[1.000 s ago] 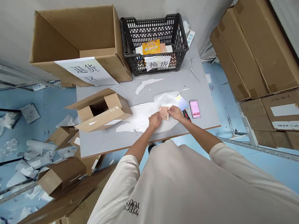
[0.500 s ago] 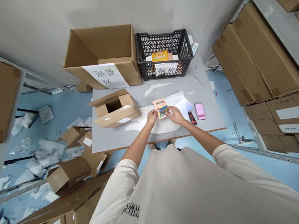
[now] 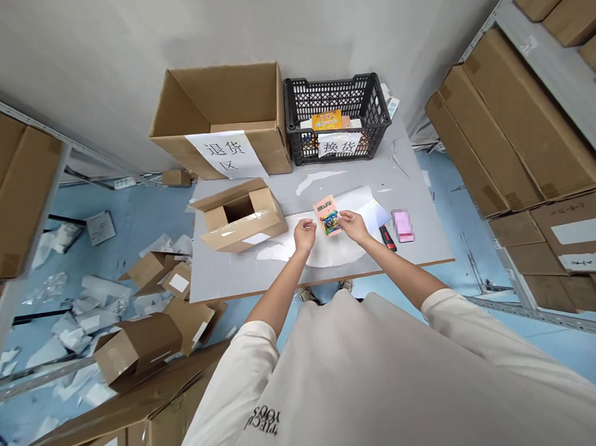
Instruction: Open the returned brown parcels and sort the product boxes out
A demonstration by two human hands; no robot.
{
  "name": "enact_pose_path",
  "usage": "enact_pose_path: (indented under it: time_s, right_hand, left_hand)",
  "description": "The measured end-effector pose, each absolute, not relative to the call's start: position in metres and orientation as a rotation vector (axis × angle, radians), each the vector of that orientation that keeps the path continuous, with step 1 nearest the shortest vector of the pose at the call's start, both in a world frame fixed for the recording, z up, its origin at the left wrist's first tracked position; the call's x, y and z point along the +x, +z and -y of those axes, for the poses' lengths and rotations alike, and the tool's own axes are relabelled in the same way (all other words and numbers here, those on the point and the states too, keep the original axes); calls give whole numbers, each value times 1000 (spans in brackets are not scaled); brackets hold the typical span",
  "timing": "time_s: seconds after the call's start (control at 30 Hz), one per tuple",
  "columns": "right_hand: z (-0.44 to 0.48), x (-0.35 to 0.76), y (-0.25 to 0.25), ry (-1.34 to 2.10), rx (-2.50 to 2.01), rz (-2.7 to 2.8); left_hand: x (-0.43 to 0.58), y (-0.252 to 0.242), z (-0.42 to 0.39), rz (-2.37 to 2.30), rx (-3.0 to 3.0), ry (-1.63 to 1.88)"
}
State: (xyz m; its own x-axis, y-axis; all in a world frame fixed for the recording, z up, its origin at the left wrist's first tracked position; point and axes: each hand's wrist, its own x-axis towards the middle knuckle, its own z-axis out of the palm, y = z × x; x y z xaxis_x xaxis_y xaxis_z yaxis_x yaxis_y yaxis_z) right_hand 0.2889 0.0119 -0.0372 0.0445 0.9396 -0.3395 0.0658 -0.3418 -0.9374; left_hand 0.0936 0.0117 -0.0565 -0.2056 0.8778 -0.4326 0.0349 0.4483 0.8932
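Observation:
A small, flat pink booklet [image 3: 328, 216] with dark lettering and a colourful picture is held by its right edge in my right hand [image 3: 353, 225], fingers pinched on it. My left hand [image 3: 305, 236] is just left of the booklet and apart from it, its fingers curled closed with nothing visible in them. Under both hands lies white paper [image 3: 329, 253] on the grey table [image 3: 221, 277]. To the left stands an opened cardboard box [image 3: 248, 229]. A red and black box cutter [image 3: 387, 238] rests to the right of my right hand, beside a pink phone-like item [image 3: 403, 225], which is blurred.
At the back of the table, a large open carton [image 3: 268, 144] with a paper sign stands beside a black plastic basket [image 3: 299, 153] holding packages. Shelves of cartons [image 3: 522, 125] flank the right side. Boxes and crumpled packing paper [image 3: 90, 320] litter the floor at left.
My left hand has let go of the booklet and moved slightly away from it. The right hand keeps hold of it, now tilted a little. The camera view has shifted slightly.

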Motion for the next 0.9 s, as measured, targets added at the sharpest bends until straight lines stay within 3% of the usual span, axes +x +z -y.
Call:
enact_pose_path:
  time_s: [0.17, 0.33, 0.5, 0.7, 0.9]
  right_hand:
    - [3, 275, -30, 1078, -1501, 1611]
    - [11, 270, -33, 869, -1444, 1912]
    - [2, 281, -41, 923, -1674, 1567]
    - [-2, 278, -39, 1361, -1620, 1147]
    - [1, 269, -15, 1354, -1533, 997]
  left_hand:
    - [99, -43, -12, -1319, 760, 945]
    - [92, -42, -13, -1387, 759, 999]
    - [78, -43, -14, -1420, 743, 973]
    - [70, -40, -16, -1346, 729, 936]
    - [62, -34, -23, -1427, 773, 924]
